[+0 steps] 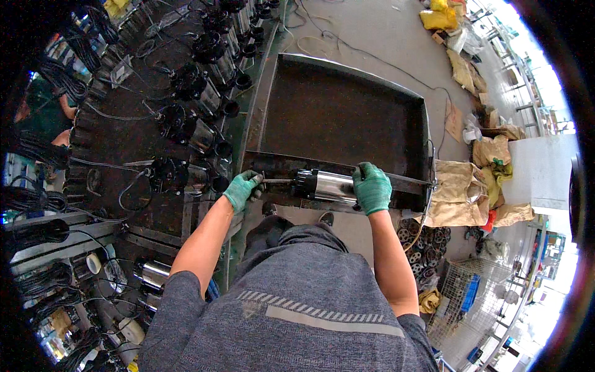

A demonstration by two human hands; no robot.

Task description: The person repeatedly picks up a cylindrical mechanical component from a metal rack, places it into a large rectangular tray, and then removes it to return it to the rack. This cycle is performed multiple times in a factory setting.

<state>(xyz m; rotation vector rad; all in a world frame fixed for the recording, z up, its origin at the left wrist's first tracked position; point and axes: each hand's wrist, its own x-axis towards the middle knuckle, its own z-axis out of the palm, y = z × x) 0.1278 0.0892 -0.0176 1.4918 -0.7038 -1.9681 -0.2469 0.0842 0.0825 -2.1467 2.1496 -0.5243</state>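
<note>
Both forearms reach forward from the lower edge, bare below grey sleeves, each hand in a green glove. The right hand curls palm-down over the right end of a shiny steel pump body that lies on its side across the near rim of a large dark metal tray, clasping it. The left hand is closed round a thin rod-like tool that points at the pump's black left end, beside a row of similar pumps
</note>
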